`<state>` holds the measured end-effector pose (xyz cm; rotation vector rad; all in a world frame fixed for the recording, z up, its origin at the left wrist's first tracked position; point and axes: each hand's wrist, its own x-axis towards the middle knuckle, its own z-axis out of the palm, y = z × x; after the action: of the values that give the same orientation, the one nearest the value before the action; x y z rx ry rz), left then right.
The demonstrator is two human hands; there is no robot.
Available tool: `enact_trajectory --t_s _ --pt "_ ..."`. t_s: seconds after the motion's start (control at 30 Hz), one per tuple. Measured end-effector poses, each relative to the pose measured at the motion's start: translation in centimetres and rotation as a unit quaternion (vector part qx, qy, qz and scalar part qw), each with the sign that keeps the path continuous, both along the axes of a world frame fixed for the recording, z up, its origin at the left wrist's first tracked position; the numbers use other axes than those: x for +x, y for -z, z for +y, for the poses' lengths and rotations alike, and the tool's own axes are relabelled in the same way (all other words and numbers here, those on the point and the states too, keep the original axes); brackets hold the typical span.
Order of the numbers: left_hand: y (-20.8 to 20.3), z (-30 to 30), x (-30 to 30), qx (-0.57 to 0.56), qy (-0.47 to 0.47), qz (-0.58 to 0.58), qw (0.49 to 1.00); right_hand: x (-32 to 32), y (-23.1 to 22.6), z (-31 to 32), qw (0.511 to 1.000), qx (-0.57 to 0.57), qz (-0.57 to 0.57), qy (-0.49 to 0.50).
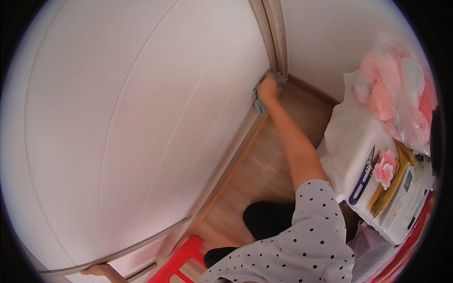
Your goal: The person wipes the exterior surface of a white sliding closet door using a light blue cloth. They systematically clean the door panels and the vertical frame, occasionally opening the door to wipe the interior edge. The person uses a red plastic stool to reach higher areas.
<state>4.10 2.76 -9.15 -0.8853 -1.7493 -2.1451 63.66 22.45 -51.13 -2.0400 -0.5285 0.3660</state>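
Observation:
A large white panelled door with thin grooves and grey-brown trim fills the left side. At its far lower corner, beside the upright wooden trim, my right hand is closed on a grey-green cloth. The cloth is bunched under the fingers and touches the corner where trim and floor meet. My right arm is stretched far forward. At the lower left, my left hand grips the edge trim of the door, its fingers partly hidden.
A red plastic stool stands near my legs on the wooden floor. To the right, a white-covered surface bears blue-handled snips, a pink crocheted flower, a yellow packet, a white device and bagged pink yarn.

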Motion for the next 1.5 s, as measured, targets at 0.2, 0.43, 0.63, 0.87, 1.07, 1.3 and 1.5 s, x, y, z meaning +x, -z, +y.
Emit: enact_trajectory --t_s 0.2,0.43,0.63,0.87,1.07,1.3,1.5 --pt "0.1 0.5 1.9 0.013 -0.021 0.013 1.0 -1.4 -0.5 -1.1 1.0 0.023 -0.009 -0.013" --pt "-0.3 -0.4 2.5 0.003 -0.017 -0.019 1.0 -20.1 2.1 -9.9 0.981 0.112 -0.035 -0.157" --pt "0.2 -0.5 -0.4 0.02 0.019 -0.003 1.0 -24.1 -0.1 -12.7 0.975 0.043 0.091 -0.198" --pt "0.1 0.0 1.1 0.027 0.028 0.023 0.999 -28.4 1.1 -12.9 0.991 0.024 0.015 -0.132" --pt "0.4 -1.1 -1.9 0.029 0.044 0.001 0.999 -44.3 0.1 -19.7 0.963 0.004 0.18 -0.203" --pt "5.3 -4.9 -4.4 -0.011 0.329 -0.02 0.944 -57.1 0.1 -23.1 0.937 -0.009 0.32 -0.142" --pt "13.3 -11.6 -4.1 -0.102 0.284 -0.123 0.945 -53.8 4.9 -21.6 0.61 -0.09 0.681 -0.395"
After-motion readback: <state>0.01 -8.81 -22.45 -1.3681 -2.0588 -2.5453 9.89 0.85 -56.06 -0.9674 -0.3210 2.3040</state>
